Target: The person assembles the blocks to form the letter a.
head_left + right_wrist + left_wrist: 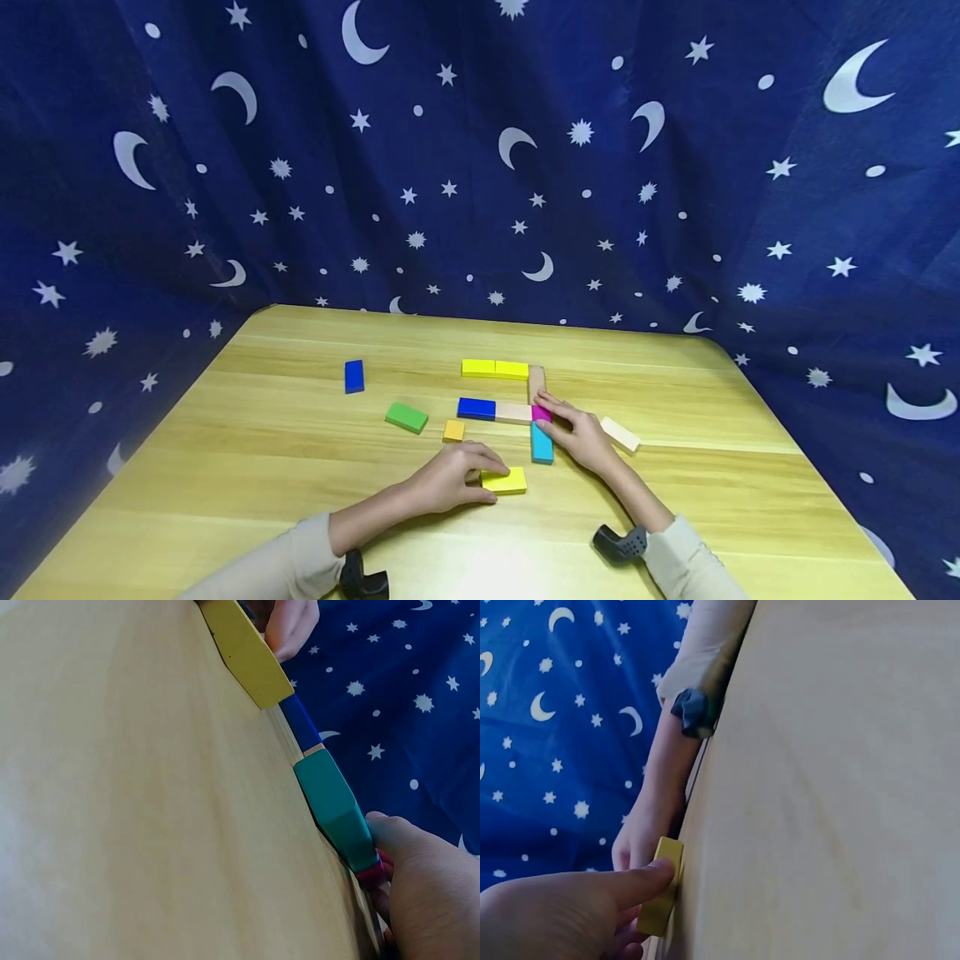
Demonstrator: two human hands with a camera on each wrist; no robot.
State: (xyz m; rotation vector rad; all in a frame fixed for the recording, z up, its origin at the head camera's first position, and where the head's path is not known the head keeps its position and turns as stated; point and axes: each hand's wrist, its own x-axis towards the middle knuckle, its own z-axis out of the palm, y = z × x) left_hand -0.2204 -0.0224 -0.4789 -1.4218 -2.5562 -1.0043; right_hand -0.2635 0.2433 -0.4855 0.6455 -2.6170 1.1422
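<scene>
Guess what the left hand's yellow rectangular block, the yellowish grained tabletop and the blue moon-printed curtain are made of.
Yellow rectangular block: probably painted wood, smooth; even, opaque colour, though plastic is possible.
Yellowish grained tabletop: wood or laminate, somewhat glossy; streaky grain, bright glare.
Blue moon-printed curtain: likely fabric, fairly matte; soft folds.

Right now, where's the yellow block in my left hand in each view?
Head: yellow block low, just right of centre, pinched by your left hand.
Left wrist: yellow block low, left of centre.
Right wrist: yellow block at top centre.
Shared landmark: the starry curtain.
</scene>
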